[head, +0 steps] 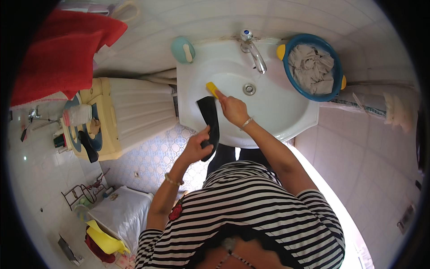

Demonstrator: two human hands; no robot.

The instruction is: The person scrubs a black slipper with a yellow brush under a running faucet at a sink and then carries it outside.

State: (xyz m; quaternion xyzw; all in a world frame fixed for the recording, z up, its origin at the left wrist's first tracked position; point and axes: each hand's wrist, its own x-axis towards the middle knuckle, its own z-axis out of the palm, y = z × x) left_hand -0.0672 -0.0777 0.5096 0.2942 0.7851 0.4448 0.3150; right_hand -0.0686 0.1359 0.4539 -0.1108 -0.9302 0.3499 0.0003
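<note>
My left hand point(196, 147) grips the near end of a long black shoe point(211, 117), thumb and fingers around it. The shoe tilts over the front left rim of a white ceramic washbasin point(295, 117). In my right hand point(234, 109) is a small yellow brush point(211, 89), held just beyond the shoe's far end above the basin; its bristles are hidden. Whether brush and shoe touch, I cannot tell. Behind the basin's drain point(249, 89) stands a chrome faucet point(253, 50), with no water seen running from it.
A blue tub point(339, 67) with wet grey cloth point(312, 67) sits on the basin's right corner. At the back left is a soap dish point(178, 50) with a white soap bar point(187, 53). Left stands a cream washing machine point(141, 111) bearing another black shoe point(88, 147). A red towel point(63, 53) hangs upper left.
</note>
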